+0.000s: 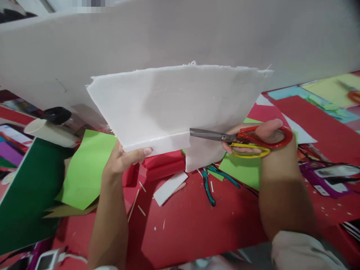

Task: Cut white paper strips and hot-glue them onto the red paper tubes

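Observation:
A large white foam sheet (174, 97) with ragged edges is held up in front of me. My left hand (123, 157) grips its lower left corner, the thumb pressed on a narrow strip (168, 141) that is partly cut along the bottom. In my right hand (261, 137) are scissors (242, 138) with one red and one yellow handle loop. Their blades look closed or nearly so, with the tips at the inner end of the cut. Below the sheet, teal-handled pliers (209, 187) lie spread on the red table (180, 232).
Green paper (87, 168) and a dark green board (25, 191) are at left, near a tipped white cup (50, 131). A folded red piece (163, 165), a white strip (170, 187) and thin sticks lie mid-table. A purple device (327, 182) is at right. A pale partition (197, 30) stands behind.

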Demonstrator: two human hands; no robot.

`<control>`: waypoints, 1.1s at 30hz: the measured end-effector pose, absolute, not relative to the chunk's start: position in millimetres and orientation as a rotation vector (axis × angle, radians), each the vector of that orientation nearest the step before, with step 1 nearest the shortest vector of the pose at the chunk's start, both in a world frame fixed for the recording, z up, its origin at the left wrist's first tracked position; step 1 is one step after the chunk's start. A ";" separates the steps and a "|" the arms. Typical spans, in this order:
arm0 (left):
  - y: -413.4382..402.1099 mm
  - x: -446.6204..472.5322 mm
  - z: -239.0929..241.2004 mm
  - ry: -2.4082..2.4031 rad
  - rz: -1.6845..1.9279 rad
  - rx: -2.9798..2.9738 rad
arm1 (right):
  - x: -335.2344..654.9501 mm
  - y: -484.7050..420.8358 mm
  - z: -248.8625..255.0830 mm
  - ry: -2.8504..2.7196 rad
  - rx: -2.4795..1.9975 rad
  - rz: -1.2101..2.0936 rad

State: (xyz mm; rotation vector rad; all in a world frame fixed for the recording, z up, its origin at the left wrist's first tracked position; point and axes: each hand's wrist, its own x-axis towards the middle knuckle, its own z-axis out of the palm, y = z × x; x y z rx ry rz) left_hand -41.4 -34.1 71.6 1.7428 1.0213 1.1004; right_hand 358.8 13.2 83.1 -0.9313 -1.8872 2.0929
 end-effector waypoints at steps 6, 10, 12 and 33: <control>-41.5 -25.5 87.1 1.009 1.072 1.722 | 372.4 9.6 88.9 -1.886 -1.008 2.021; -45.1 -27.8 92.1 0.925 1.084 1.850 | 376.4 9.3 90.6 -1.866 -0.977 2.101; -46.7 -29.4 92.9 0.919 1.082 1.852 | 375.2 10.6 92.7 -1.887 -1.025 2.109; -61.5 -82.4 114.7 1.117 1.454 1.921 | 396.1 8.3 86.6 -2.099 -0.709 2.204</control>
